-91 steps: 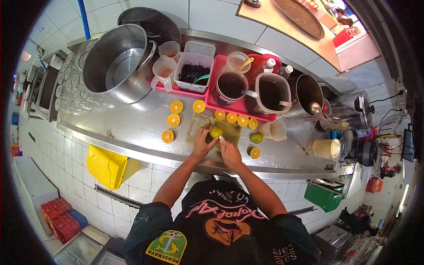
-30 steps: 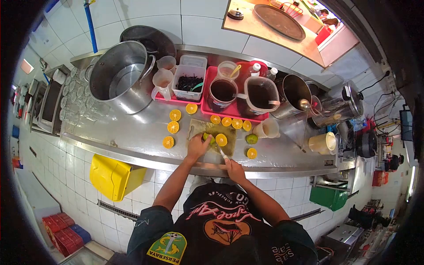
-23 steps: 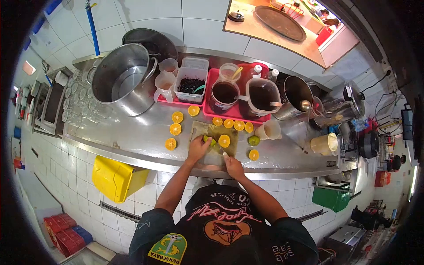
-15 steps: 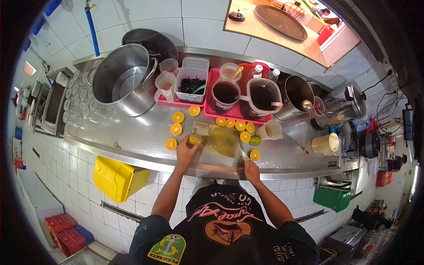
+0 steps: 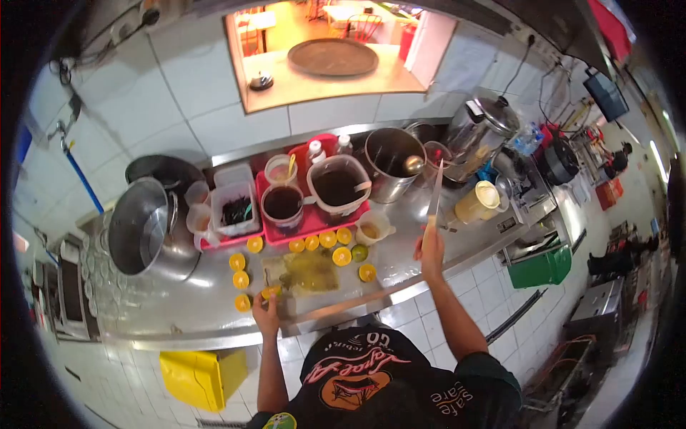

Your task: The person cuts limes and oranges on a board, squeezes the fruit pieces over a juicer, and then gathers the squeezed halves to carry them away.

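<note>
My left hand (image 5: 266, 313) is closed on an orange half (image 5: 270, 292) at the front left corner of the wet, stained cutting board (image 5: 304, 271). My right hand (image 5: 430, 252) grips the pale handle of a knife (image 5: 435, 196), its blade pointing up and away over the steel counter. Left of the board, orange halves (image 5: 241, 279) lie cut side up in a rough column. Several more (image 5: 328, 239) line the board's far edge. A green-skinned fruit (image 5: 359, 252) and another orange half (image 5: 367, 272) lie to its right.
Behind the board, a red tray (image 5: 301, 242) bears containers of dark liquid (image 5: 338, 188). A large pot (image 5: 143, 227) and glasses (image 5: 107, 286) stand left. At right are a steel pot (image 5: 395, 161), a clear jug (image 5: 374, 227) and a cream-coloured tub (image 5: 477, 201). A yellow bin (image 5: 193, 375) stands below.
The head view has turned and tilted up. My right hand has lifted the knife from beside the board and moved it out to the right, blade up. My left hand still holds its orange half.
</note>
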The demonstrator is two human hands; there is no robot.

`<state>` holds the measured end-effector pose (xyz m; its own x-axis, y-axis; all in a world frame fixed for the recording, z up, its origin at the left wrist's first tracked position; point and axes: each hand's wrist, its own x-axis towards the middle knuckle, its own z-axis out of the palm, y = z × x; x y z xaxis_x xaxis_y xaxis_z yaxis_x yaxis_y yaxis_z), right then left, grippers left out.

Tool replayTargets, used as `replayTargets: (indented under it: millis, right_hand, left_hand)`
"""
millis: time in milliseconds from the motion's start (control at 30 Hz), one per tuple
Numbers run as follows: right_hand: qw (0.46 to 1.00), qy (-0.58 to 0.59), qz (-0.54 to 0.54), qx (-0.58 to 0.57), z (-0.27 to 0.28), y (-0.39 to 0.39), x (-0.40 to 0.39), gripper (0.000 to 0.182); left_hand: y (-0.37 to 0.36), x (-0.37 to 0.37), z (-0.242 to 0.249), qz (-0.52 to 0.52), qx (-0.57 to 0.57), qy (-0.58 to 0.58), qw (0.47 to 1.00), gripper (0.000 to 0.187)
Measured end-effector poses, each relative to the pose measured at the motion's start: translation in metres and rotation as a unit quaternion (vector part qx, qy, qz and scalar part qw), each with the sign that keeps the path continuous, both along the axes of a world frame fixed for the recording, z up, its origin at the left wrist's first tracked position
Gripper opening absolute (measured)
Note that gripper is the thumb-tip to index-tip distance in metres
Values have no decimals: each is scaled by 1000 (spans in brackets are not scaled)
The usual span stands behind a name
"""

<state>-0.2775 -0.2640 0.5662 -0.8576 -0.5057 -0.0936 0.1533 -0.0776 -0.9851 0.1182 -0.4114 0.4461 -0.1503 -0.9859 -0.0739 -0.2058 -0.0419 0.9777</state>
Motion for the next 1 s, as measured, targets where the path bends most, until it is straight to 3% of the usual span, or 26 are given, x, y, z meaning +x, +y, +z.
replayTargets:
  millis: [133,200,300,367,433,467,500,533,567,600,633,700,733,800,900,1000]
  right_hand:
    - [977,-188,-13,-100,53,-46,-90,40]
    - [938,-253,111,-210,50,-59,-151,47]
    - [934,-298,36,-192,80,-75,-170,53]
    - [932,-284,73,-214,76,-71,-170,55]
    - [969,-153,101,-163,61,-60,-170,55]
    - [983,-122,114,-76,58,-51,-170,54]
    - [984,-121,105,-78,45,-41,-182,54]
    - [996,83,35,25,24,-36,-197,53]
    - [950,281,-35,129,11,-30,-208,52]
    - [927,292,-71,224,42,-13,-196,62]
    - [928,290,-75,223,36,-4,-207,62]
    - [774,447,-235,383,18,20,-241,78]
    - [775,445,-237,382,12,28,-252,78]
    - [769,329,-204,509,4,38,-266,101]
    - [781,277,-194,525,-6,38,-276,112]
    - [786,226,-203,538,-7,35,-282,111]
  left_hand:
    - [0,-21,9,-12,-8,58,998,32]
    - [-4,-33,24,-24,-13,44,999,32]
    - [-4,-51,50,-33,-18,47,998,29]
    - [3,-60,67,-55,-34,59,996,30]
    - [9,-65,72,-57,-37,70,995,31]
    - [10,-69,74,-60,-42,80,994,33]
    - [13,-73,75,-70,-42,80,993,33]
    - [17,-73,76,-65,-37,87,993,34]
    - [20,-74,77,-59,-33,94,993,35]
    - [23,-74,81,-68,-37,67,995,36]
    - [24,-74,77,-72,-40,66,994,36]
    - [28,-73,69,-54,-24,38,998,34]
    - [31,-74,69,-56,-26,37,997,34]
    - [34,-79,71,-61,-37,23,997,32]
    - [40,-92,77,-56,-27,28,998,31]
    - [39,-101,73,-67,-18,26,997,30]
